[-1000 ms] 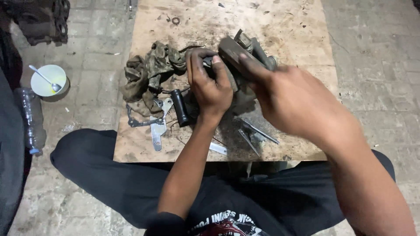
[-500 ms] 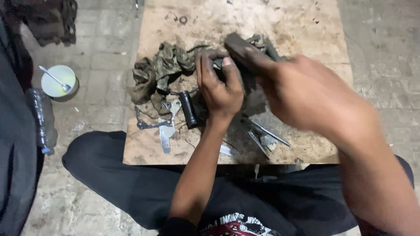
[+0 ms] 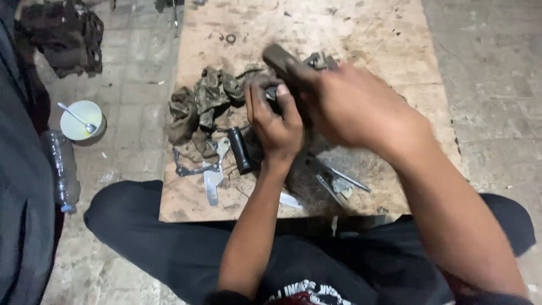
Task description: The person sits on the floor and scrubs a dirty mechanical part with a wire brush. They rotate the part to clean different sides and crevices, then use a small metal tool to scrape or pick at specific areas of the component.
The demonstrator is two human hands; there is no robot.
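Item: dark metal part (image 3: pixel 280 59), grimy, blocky, its near end hidden behind both hands; exact form cannot be told.
Location: held up over the middle of the wooden board (image 3: pixel 361 34), just beside the greasy rag (image 3: pixel 203 101).
Left hand (image 3: pixel 275 120): fingers curled shut around the lower end of the dark metal part, thumb on top.
Right hand (image 3: pixel 355 104): blurred; fingers closed over the upper side of the same part, grip firm as far as can be judged.
Surface condition: part and fingers look oily and dull, no bright metal showing.
Risk, slip: greasy surfaces could let the part twist out of the grip and drop onto the board.
Risk, pinch: the hands overlap closely, so a sudden give in the part could jam a finger between metal edges.
Risk, scatter: a drop would likely land among the loose pieces below and knock them about.
Nearby on board: black cylinder (image 3: pixel 239 149); flat silver wrench (image 3: pixel 213 179); thin metal blades (image 3: pixel 339 179); small ring (image 3: pixel 230 38).
Off board, floor: white bowl with spoon (image 3: pixel 82 120); clear plastic bottle (image 3: pixel 58 169); dark cloth heap (image 3: pixel 65 35).
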